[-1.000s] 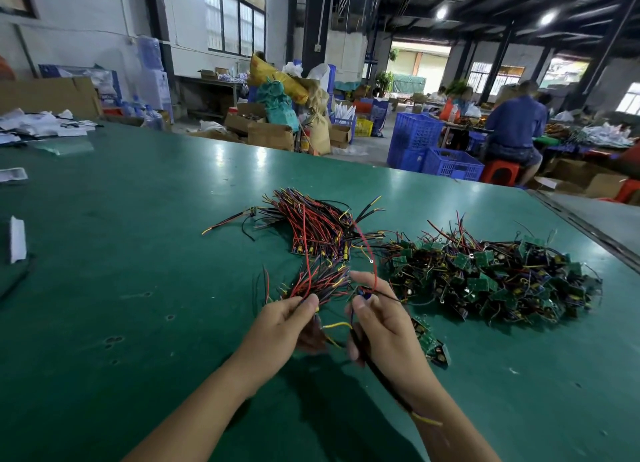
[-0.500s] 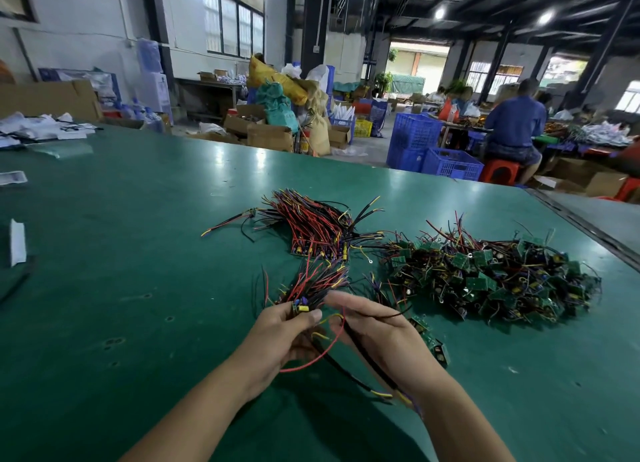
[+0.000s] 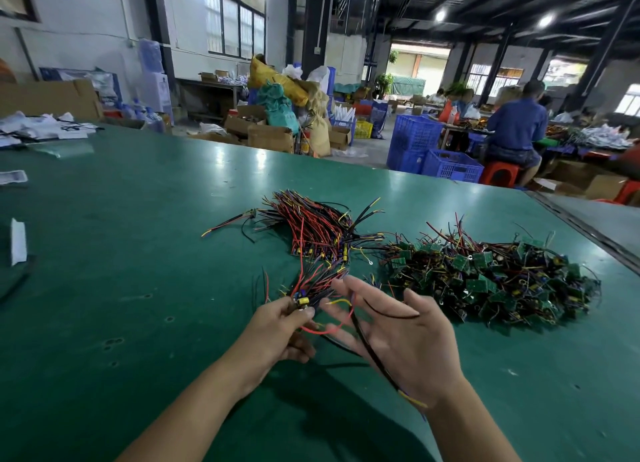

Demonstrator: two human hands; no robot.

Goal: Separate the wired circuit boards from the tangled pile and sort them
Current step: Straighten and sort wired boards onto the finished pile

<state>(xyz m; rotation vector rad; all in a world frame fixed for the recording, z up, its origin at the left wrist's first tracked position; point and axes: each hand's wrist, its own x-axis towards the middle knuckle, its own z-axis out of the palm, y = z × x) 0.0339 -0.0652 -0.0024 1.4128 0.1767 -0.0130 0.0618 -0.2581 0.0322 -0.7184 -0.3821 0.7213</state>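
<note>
Left hand (image 3: 277,326) pinches a small wired bundle (image 3: 304,299) at its board end, apparently to steady it, while the right hand (image 3: 398,340) lies spread, palm up, black wires (image 3: 372,352) trailing across it. The tangled pile (image 3: 485,278) lies just beyond the right hand, the sorted stack (image 3: 315,226) beyond both.

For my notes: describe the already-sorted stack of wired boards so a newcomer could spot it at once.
On the big green table, two heaps lie side by side near the middle. The sorted stack is the left one, next to the tangled pile of green boards. Its red and black wires lie combed in one direction, fanning away to the left, not jumbled.
</note>
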